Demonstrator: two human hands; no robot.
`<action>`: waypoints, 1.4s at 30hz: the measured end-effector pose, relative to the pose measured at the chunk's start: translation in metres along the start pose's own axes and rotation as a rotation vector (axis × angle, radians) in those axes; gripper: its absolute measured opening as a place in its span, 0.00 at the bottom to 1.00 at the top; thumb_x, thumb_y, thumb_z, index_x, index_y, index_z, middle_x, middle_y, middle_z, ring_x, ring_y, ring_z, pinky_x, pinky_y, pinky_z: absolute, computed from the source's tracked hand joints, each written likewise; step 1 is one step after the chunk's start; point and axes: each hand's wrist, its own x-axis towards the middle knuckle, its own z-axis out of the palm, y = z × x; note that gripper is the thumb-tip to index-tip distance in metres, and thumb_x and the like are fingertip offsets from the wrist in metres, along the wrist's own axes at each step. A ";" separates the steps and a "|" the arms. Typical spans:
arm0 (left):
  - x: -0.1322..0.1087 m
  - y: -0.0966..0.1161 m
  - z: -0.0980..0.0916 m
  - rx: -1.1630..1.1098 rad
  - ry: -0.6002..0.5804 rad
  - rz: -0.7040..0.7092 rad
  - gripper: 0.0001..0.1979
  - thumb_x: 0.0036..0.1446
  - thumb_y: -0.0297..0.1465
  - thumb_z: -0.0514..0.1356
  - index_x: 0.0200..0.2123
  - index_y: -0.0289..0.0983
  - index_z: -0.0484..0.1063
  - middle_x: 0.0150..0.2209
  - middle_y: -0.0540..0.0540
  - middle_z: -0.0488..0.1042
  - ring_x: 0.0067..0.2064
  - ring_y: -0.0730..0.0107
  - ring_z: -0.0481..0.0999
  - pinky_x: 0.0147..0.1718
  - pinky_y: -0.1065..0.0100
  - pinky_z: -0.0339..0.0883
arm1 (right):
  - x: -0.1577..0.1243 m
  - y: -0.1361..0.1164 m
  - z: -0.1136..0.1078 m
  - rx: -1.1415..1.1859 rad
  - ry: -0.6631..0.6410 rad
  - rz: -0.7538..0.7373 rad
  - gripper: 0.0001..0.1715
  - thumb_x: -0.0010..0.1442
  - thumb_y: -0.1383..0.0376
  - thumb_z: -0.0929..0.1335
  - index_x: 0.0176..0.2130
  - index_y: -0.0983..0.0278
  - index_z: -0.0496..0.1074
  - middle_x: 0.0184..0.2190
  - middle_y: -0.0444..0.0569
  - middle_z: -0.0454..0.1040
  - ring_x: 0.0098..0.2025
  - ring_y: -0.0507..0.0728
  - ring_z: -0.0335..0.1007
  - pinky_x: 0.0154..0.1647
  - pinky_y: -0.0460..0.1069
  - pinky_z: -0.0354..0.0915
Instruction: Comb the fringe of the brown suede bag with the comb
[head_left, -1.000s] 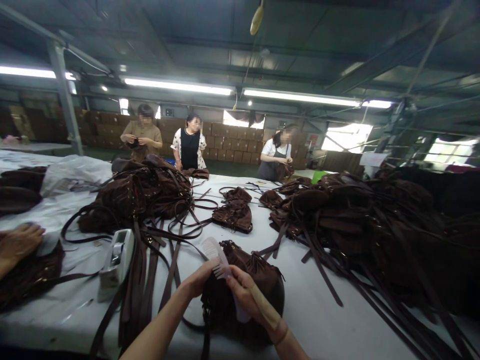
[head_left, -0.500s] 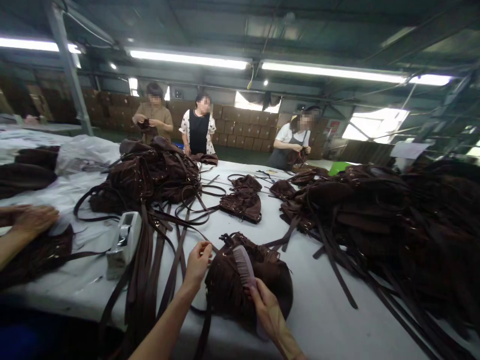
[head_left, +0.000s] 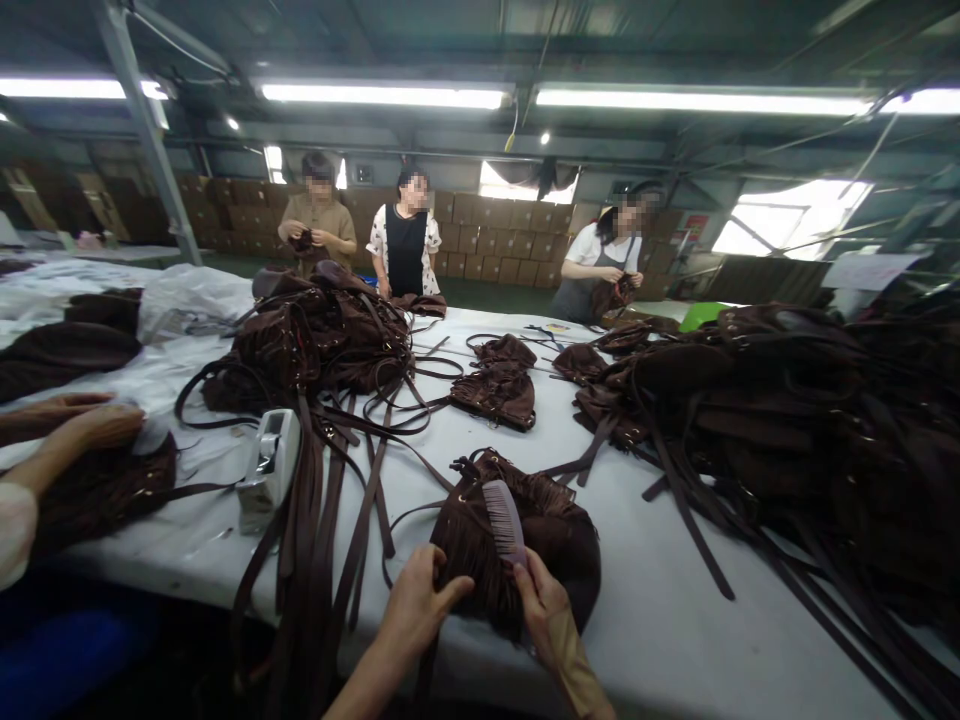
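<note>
A dark brown fringed bag (head_left: 566,540) lies at the near edge of the white table in front of me. Pinched by its handle end in my right hand (head_left: 546,605) is a pale purple comb (head_left: 504,515), its teeth facing left against the bag's fringe. My left hand (head_left: 420,605) is at the bag's near left edge, thumb stretched over the fringe and apart from the curled fingers. Nothing shows in that hand; whether it touches the bag is hard to tell.
A tape dispenser (head_left: 270,470) stands left of the bag, beside hanging straps. Brown bags are heaped at left (head_left: 330,330) and right (head_left: 810,430). A co-worker's hands (head_left: 105,425) work at far left. Three people stand across the table (head_left: 559,480).
My left hand has come down from the bag's upper left to its near left edge, its thumb spreading from the fingers. The comb stays in my right hand over the fringe. The view has shifted slightly.
</note>
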 end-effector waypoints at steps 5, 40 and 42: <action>-0.007 0.005 0.007 0.251 -0.076 -0.079 0.17 0.54 0.37 0.63 0.43 0.35 0.63 0.44 0.41 0.73 0.49 0.57 0.73 0.46 0.63 0.63 | -0.004 0.004 0.005 -0.046 0.046 -0.004 0.30 0.62 0.48 0.58 0.52 0.67 0.67 0.45 0.55 0.77 0.47 0.62 0.74 0.48 0.52 0.66; -0.032 -0.020 0.022 -0.742 -0.215 -0.309 0.36 0.40 0.65 0.54 0.35 0.37 0.61 0.22 0.50 0.73 0.16 0.74 0.68 0.14 0.75 0.50 | -0.017 -0.054 -0.001 0.242 -0.090 0.003 0.25 0.58 0.46 0.66 0.41 0.64 0.72 0.29 0.46 0.72 0.31 0.56 0.72 0.33 0.48 0.69; -0.032 -0.020 0.022 -0.686 -0.204 -0.297 0.36 0.41 0.67 0.49 0.35 0.39 0.59 0.17 0.54 0.69 0.13 0.74 0.65 0.13 0.75 0.47 | -0.018 -0.058 -0.004 0.135 -0.147 -0.002 0.23 0.61 0.50 0.63 0.45 0.65 0.71 0.27 0.44 0.71 0.26 0.54 0.70 0.28 0.47 0.66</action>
